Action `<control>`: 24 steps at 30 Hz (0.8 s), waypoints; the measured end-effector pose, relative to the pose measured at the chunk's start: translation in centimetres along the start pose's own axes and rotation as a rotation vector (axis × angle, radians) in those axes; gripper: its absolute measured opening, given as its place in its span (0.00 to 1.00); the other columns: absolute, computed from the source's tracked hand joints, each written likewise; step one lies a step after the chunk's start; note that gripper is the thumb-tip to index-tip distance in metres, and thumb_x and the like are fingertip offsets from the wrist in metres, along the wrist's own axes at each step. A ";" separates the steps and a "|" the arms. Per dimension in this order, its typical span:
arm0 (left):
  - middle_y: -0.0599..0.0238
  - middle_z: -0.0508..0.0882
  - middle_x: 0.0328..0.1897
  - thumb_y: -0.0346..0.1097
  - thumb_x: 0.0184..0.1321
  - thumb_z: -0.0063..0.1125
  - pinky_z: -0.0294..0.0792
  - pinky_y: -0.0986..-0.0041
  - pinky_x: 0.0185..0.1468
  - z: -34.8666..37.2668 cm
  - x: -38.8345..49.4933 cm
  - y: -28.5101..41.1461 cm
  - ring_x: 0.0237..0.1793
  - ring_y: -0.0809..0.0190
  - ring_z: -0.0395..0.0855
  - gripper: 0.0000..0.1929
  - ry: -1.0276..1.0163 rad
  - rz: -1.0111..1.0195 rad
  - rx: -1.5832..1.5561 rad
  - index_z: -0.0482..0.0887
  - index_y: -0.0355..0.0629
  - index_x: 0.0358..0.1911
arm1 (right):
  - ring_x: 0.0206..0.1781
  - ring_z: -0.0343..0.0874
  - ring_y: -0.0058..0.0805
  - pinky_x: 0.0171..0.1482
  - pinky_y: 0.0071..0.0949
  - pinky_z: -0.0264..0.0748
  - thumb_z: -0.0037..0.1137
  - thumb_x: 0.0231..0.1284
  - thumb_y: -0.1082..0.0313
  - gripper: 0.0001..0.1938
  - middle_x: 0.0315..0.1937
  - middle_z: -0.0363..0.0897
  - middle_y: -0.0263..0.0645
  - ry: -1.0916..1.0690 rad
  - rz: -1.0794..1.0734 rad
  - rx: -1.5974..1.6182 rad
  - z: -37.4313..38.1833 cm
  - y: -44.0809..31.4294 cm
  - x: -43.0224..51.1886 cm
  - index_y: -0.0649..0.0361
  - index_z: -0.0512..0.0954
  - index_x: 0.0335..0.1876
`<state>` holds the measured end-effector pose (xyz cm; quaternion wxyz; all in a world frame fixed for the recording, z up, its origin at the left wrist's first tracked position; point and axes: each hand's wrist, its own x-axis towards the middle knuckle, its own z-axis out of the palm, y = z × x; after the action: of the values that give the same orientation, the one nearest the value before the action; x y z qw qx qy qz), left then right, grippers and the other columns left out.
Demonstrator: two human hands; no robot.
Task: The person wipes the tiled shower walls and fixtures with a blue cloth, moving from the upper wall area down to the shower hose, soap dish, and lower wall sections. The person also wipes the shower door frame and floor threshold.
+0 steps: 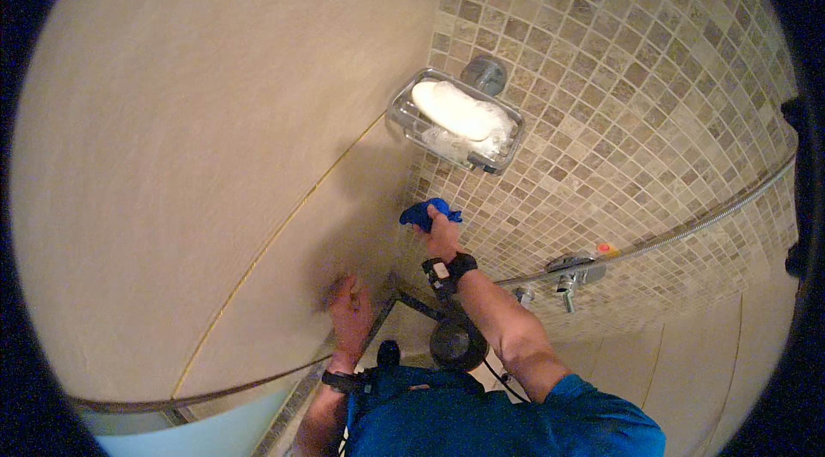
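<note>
My right hand [442, 233] is closed on a blue cloth [427, 213] and holds it at the mosaic-tiled wall [580, 154], close to the corner with the smooth beige wall [193, 135]. Above that hand a metal-framed soap dish [403, 128] juts from a round wall mount [485, 75], with a white bar of soap [451, 110] lying in it. Lower left, my left hand [351, 312] is beside the smooth wall, its fingers loosely bent and somewhat blurred; no object shows in it. Whether it touches the wall I cannot tell.
A metal shower hose [709, 217] curves across the tiles at the right, past a chrome mixer tap [577, 269]. Below my right forearm are a round dark object [459, 342] and a black cable [506, 382]. A dark-edged ledge [258, 383] runs along the lower left.
</note>
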<state>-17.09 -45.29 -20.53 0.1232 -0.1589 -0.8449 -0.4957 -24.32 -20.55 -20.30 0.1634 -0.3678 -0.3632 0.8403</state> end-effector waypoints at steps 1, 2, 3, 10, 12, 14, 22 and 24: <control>0.44 0.80 0.53 0.30 0.57 0.57 0.73 0.61 0.53 0.0 0.1 -0.3 0.54 0.43 0.78 0.19 -0.018 0.020 0.002 0.78 0.34 0.53 | 0.47 0.80 0.44 0.45 0.42 0.80 0.63 0.58 0.61 0.17 0.45 0.80 0.44 -0.066 -0.214 -0.238 0.0 0.5 0.5 0.59 0.75 0.49; 0.44 0.80 0.53 0.30 0.56 0.57 0.73 0.61 0.54 0.0 0.1 -0.6 0.54 0.43 0.78 0.18 -0.040 0.039 0.003 0.78 0.34 0.52 | 0.48 0.80 0.47 0.45 0.42 0.79 0.64 0.57 0.60 0.19 0.45 0.81 0.47 -0.127 -0.427 -0.476 0.0 1.1 0.8 0.60 0.75 0.50; 0.44 0.80 0.53 0.30 0.56 0.57 0.73 0.61 0.55 -0.1 0.1 -0.7 0.54 0.43 0.78 0.18 -0.064 0.058 0.004 0.78 0.34 0.52 | 0.48 0.80 0.49 0.46 0.40 0.79 0.66 0.55 0.59 0.20 0.45 0.80 0.50 -0.125 -0.494 -0.668 0.5 1.5 1.4 0.61 0.75 0.50; 0.51 0.82 0.50 0.27 0.56 0.56 0.75 0.66 0.48 -1.3 -0.6 -0.8 0.48 0.51 0.81 0.17 -0.180 -0.149 -0.158 0.78 0.35 0.50 | 0.44 0.80 0.37 0.44 0.35 0.79 0.61 0.61 0.59 0.14 0.43 0.82 0.40 -0.065 -0.294 -0.237 1.5 2.5 2.3 0.57 0.76 0.46; 0.53 0.83 0.49 0.28 0.56 0.57 0.76 0.68 0.44 -1.6 -0.7 -1.0 0.43 0.54 0.82 0.17 -0.185 -0.244 -0.177 0.79 0.36 0.51 | 0.44 0.78 0.33 0.41 0.35 0.79 0.57 0.64 0.61 0.09 0.42 0.80 0.36 -0.242 -0.197 0.044 0.3 2.1 1.9 0.55 0.75 0.45; 0.53 0.83 0.48 0.30 0.57 0.58 0.76 0.68 0.41 -1.8 -0.8 -1.2 0.39 0.55 0.83 0.17 -0.168 -0.144 -0.118 0.79 0.36 0.51 | 0.44 0.77 0.31 0.38 0.35 0.79 0.55 0.66 0.63 0.07 0.40 0.79 0.34 -0.173 -0.084 0.148 -1.9 1.7 1.6 0.53 0.74 0.44; 0.54 0.83 0.45 0.28 0.55 0.61 0.75 0.68 0.43 -1.8 -1.9 -1.8 0.42 0.54 0.82 0.18 -0.115 -0.188 0.035 0.79 0.38 0.51 | 0.37 0.78 0.34 0.25 0.34 0.77 0.60 0.61 0.64 0.07 0.35 0.78 0.36 0.294 -0.119 -0.089 -18.1 2.3 0.8 0.53 0.75 0.40; 0.54 0.83 0.45 0.27 0.55 0.60 0.75 0.68 0.44 -2.2 -1.9 -1.5 0.44 0.53 0.81 0.18 -0.062 -0.067 0.115 0.78 0.38 0.52 | 0.37 0.78 0.35 0.27 0.34 0.78 0.61 0.60 0.64 0.09 0.35 0.78 0.38 0.222 -0.424 -0.442 -22.4 2.5 -0.6 0.55 0.75 0.41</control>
<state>-15.85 -48.21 -21.38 0.0892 -0.1386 -0.8801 -0.4452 -7.39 -11.62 -32.25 0.2897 -0.3999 -0.5853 0.6431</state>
